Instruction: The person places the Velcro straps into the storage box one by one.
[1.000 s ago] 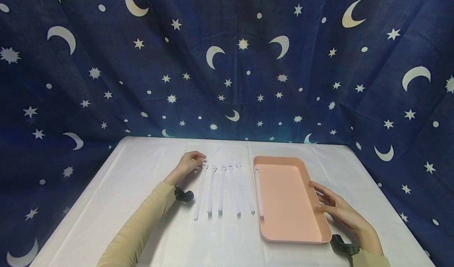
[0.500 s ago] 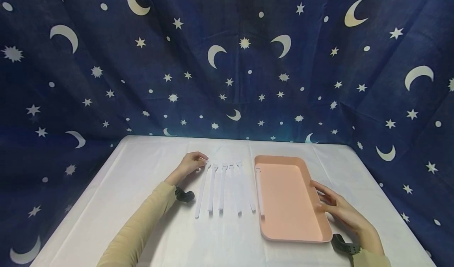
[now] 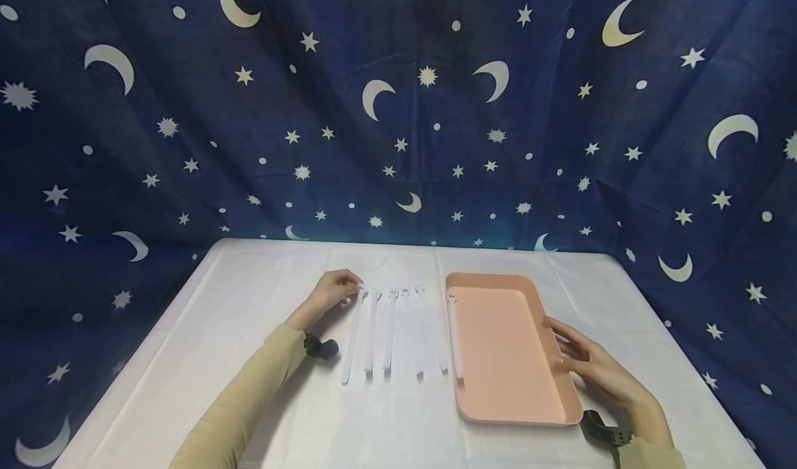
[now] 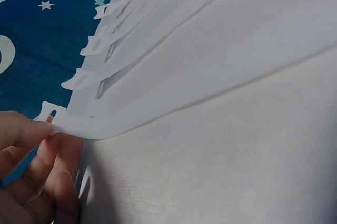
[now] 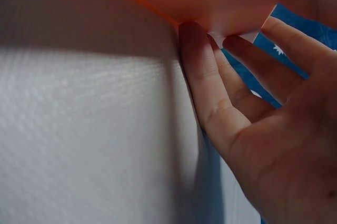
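In the head view my left hand (image 3: 333,289) is at the far end of the leftmost white strap (image 3: 353,337), a flat band with a slotted head like a hook-and-loop cable tie. The left wrist view has thumb and forefinger pinching that slotted head (image 4: 51,112), which curves up while the band trails off to the right. Against the right outer wall of a shallow peach tray (image 3: 504,351), my right hand (image 3: 598,369) rests with its fingers spread. Close up in the right wrist view, fingertips (image 5: 192,34) touch the tray's side near its bottom edge.
Several similar white straps (image 3: 389,330) lie side by side between the left hand and the tray. Another strap (image 3: 455,337) lies along the tray's left side. A white cloth (image 3: 187,358) covers the table, and a dark blue star-and-moon curtain (image 3: 398,109) hangs behind.
The left fingers have closed on the leftmost strap's slotted head, which has tilted up slightly. The right hand, the tray and the other straps have stayed in place.
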